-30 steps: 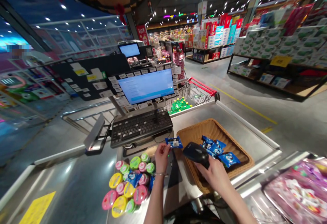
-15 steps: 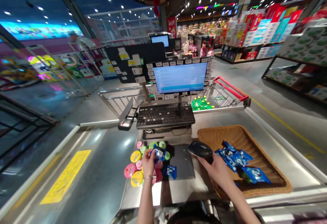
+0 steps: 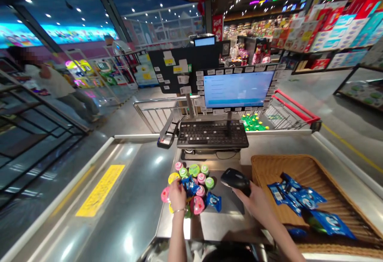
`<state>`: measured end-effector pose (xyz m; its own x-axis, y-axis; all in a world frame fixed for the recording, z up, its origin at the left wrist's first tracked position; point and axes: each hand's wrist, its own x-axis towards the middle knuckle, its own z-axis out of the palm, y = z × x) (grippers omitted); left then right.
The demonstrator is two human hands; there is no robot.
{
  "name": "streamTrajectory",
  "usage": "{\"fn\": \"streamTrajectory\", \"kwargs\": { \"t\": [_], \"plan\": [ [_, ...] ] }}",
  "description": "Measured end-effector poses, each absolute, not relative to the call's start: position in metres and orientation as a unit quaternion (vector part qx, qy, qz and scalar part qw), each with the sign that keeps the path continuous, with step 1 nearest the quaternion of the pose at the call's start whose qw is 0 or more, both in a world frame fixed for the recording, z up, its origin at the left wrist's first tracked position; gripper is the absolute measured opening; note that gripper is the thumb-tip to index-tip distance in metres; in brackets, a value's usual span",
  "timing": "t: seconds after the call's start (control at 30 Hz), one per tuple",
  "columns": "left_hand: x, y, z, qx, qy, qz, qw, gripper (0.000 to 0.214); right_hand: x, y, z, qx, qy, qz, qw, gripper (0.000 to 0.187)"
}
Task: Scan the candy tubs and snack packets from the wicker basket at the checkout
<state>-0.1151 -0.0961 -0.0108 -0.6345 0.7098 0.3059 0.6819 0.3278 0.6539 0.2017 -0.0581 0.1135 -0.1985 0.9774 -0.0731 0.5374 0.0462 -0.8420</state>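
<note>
Left hand (image 3: 178, 195) curled down at a blue packet (image 3: 190, 185) among round tubs (image 3: 194, 170) below the keyboard (image 3: 212, 134); grip on it unclear. Right hand (image 3: 255, 203) gripped a black scanner (image 3: 235, 181). Steel surface (image 3: 134, 182) ran past a basket (image 3: 269, 170) right of the keyboard.

Black handheld barcode scanner (image 3: 235, 181) gripped in right hand (image 3: 254, 204), nose pointing left; blue foil snack packet (image 3: 190, 185) just beside left hand (image 3: 177, 195), among round multicoloured tubs (image 3: 197, 205).
</note>
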Motion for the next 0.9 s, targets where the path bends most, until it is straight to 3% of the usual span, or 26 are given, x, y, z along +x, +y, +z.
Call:
{"fn": "streamTrajectory", "kwargs": {
  "t": [0.17,0.37,0.63,0.9],
  "plan": [
    [-0.106,-0.093,-0.003,0.449,0.825,0.341,-0.025,0.031,0.206,-0.056,0.115,-0.581,-0.658,0.392,0.276,0.045],
    [-0.067,-0.061,0.027,0.523,0.759,0.388,-0.026,0.027,0.239,-0.054,0.121,-0.622,-0.619,0.352,0.325,0.042],
    [0.092,0.019,0.068,0.694,0.564,0.418,0.162,0.025,0.326,-0.061,0.114,-0.722,-0.503,0.277,0.387,0.048],
    [0.237,0.056,0.057,0.82,0.401,0.268,0.307,0.024,0.401,-0.081,0.109,-0.772,-0.404,0.237,0.43,0.049]
  ]
}}
